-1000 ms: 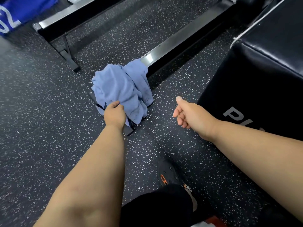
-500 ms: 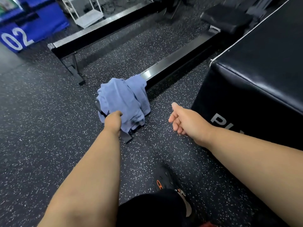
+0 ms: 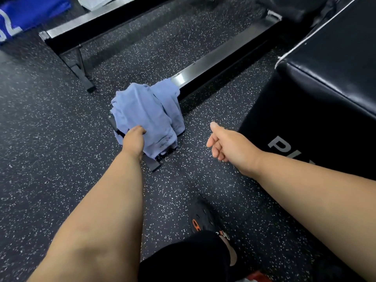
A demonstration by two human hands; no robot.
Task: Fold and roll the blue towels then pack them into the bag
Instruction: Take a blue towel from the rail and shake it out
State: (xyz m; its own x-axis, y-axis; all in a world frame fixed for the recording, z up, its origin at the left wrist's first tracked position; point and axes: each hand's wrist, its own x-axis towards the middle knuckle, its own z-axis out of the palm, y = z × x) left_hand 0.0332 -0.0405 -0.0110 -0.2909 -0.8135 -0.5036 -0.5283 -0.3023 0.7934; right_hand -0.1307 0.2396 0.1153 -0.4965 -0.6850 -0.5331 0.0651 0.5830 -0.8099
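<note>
Gripping the towels (image 3: 145,117) with my left hand (image 3: 133,141), I have my fingers curled into the cloth at the lower left edge of the heap, a little left of the frame's centre. My right hand (image 3: 227,145) hangs in the air right of centre, well apart from the cloth; its thumb points up and forward, its fingers are loosely curled, and it holds nothing.

These towels are pale blue and lie bunched and draped over the near end of a metal rail (image 3: 219,60), which runs from the centre up toward the upper right of the frame. Some small lettering shows near the lower hem of the cloth, too small to read. A black foot (image 3: 152,164) of the rail's frame sticks out below the heap, just beside my left wrist, flat on the floor (image 3: 50,139). That floor is dark rubber with white specks.

A second rail (image 3: 97,21) crosses the upper left of the frame, standing on a black leg. Behind it, in the upper left corner, is a blue thing with part of a white numeral; I cannot tell what it is. A big black padded box (image 3: 317,94) with grey letters on its side fills the right of the frame. At the bottom centre I see my dark shoe (image 3: 201,218) with an orange mark.
</note>
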